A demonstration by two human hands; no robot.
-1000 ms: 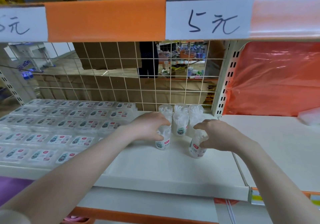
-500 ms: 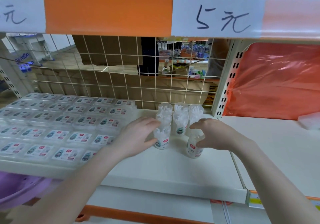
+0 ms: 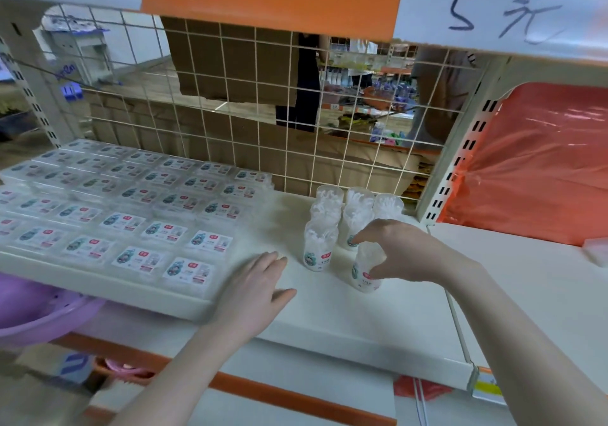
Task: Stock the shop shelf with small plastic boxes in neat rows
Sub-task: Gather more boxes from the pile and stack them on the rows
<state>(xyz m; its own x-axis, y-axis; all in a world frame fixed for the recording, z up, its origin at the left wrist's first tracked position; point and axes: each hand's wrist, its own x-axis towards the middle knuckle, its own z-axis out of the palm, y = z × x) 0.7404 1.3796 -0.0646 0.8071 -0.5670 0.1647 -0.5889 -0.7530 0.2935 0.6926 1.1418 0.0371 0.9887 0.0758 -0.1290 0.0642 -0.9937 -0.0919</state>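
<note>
Several small clear plastic tubs of cotton swabs stand in short rows at the back right of the white shelf. My right hand grips the front right tub from above, thumb and fingers curled round its top. The front left tub stands free, a hand's width right of my left hand, which hovers flat and empty over the shelf with straight fingers. Flat clear boxes with labels lie in neat rows on the left half of the shelf.
A wire grid closes the back of the shelf. An orange plastic sheet hangs at the right behind the neighbouring shelf board. A purple basin sits below the shelf at the left. Price tags hang overhead.
My left hand has let go of the front left tub and drawn back toward the shelf's front. My right hand keeps hold of the front right tub. The camera has moved closer.
</note>
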